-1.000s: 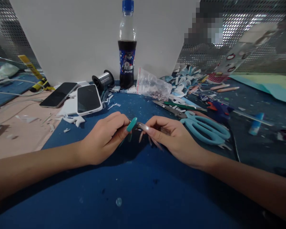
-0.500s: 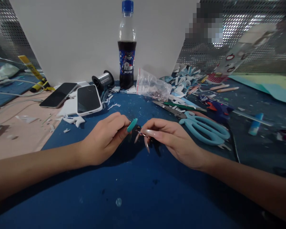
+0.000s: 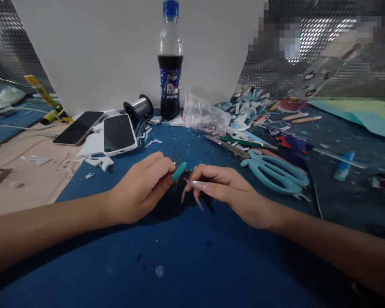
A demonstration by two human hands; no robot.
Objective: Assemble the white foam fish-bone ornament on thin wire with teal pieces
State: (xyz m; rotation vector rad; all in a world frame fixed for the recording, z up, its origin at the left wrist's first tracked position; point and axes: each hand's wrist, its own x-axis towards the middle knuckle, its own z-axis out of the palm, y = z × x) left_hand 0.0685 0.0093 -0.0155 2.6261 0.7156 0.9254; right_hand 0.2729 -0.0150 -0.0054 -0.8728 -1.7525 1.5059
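Note:
My left hand (image 3: 137, 188) is closed in a pinch. At its thumb tip is a glossy teal oval (image 3: 179, 171); I cannot tell whether it is a long nail or a separate piece. My right hand (image 3: 231, 188), with long pale shiny nails, pinches thumb against fingers just to the right. A tiny thin piece (image 3: 185, 180) pokes out of that pinch toward the left fingertips, too small to name. What the left fingers hold is hidden. Both hands are just above the blue table surface (image 3: 122, 265), fingertips close together.
Blue-handled scissors (image 3: 276, 171) lie right of my right hand. Behind are a Pepsi bottle (image 3: 171, 64), a zip bag (image 3: 205, 115), a wire spool (image 3: 138, 107) and two phones (image 3: 119, 133) (image 3: 79, 128). White and blue scraps (image 3: 250, 107) are heaped back right; a white board (image 3: 109, 51) stands behind.
My right hand has shifted slightly down and left, its fingertips nearer the left thumb. The left hand has barely moved.

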